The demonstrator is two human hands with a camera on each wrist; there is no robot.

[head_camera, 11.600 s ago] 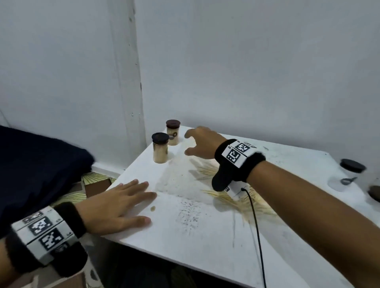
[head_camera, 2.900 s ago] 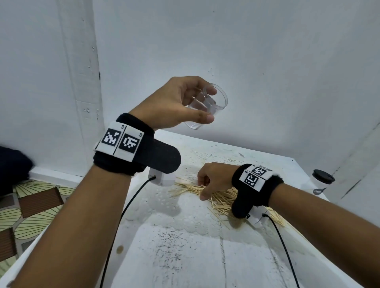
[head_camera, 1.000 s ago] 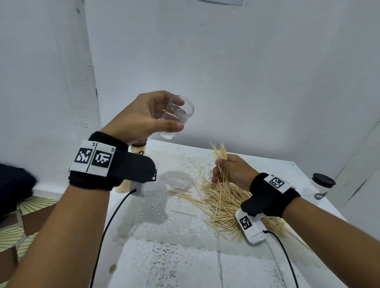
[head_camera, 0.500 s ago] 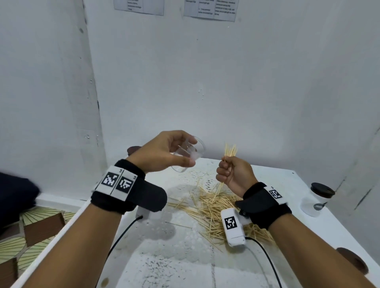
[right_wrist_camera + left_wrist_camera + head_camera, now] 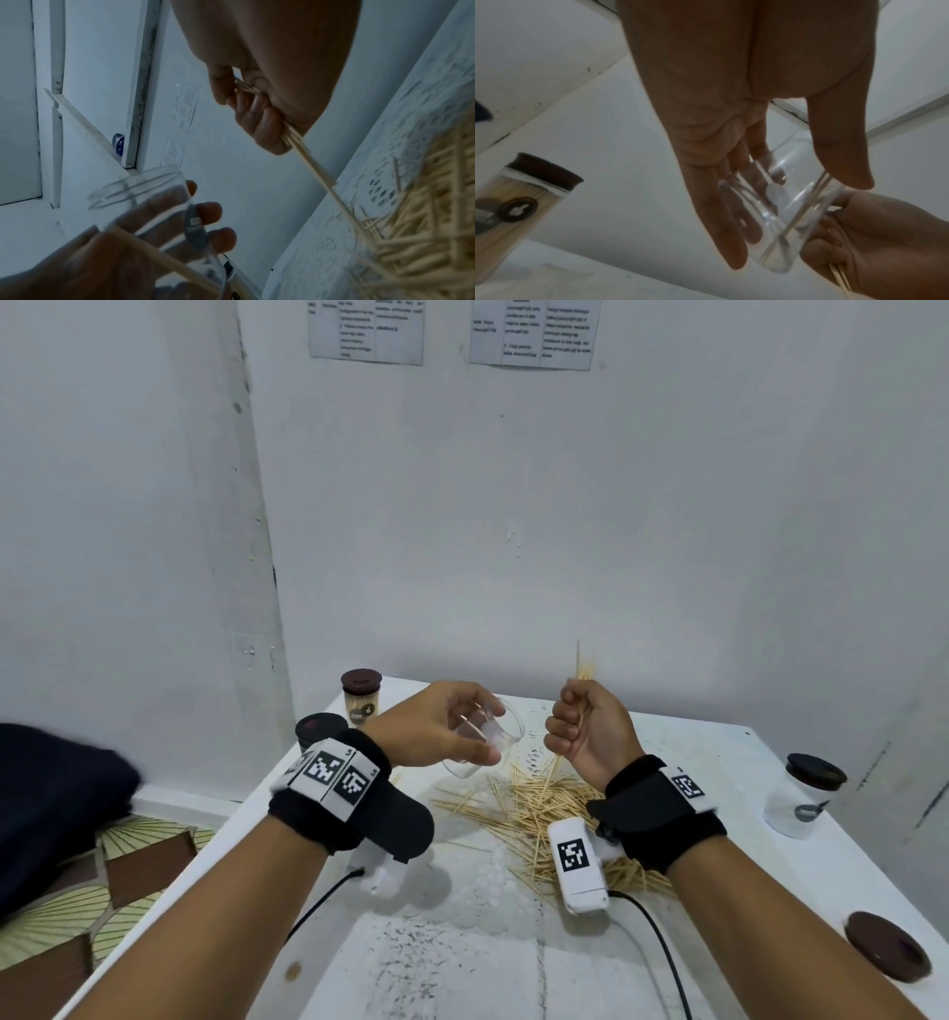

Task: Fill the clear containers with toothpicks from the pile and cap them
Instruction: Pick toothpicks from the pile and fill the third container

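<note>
My left hand (image 5: 441, 734) holds an uncapped clear container (image 5: 485, 737) above the white table (image 5: 462, 963), mouth tilted to the right; fingers and thumb wrap its wall. The container (image 5: 785, 213) looks almost empty in the left wrist view, with one stick (image 5: 805, 205) lying along its wall. Just to its right, my right hand (image 5: 590, 731) grips a small bundle of toothpicks (image 5: 583, 677) in a fist, tips pointing up. The same bundle (image 5: 308, 158) pokes out below the fist. The loose toothpick pile (image 5: 539, 814) lies on the table under both hands.
Two filled, capped containers (image 5: 361, 698) stand at the table's far left corner, one (image 5: 321, 730) partly behind my left wrist. A capped clear container (image 5: 801, 793) stands at the right edge, and a loose dark cap (image 5: 887, 945) lies near the front right. A dark cloth (image 5: 56, 809) sits at left.
My right hand lifted a bundle of toothpicks off the pile and brought it up beside the container. My left hand lowered the container toward the bundle.
</note>
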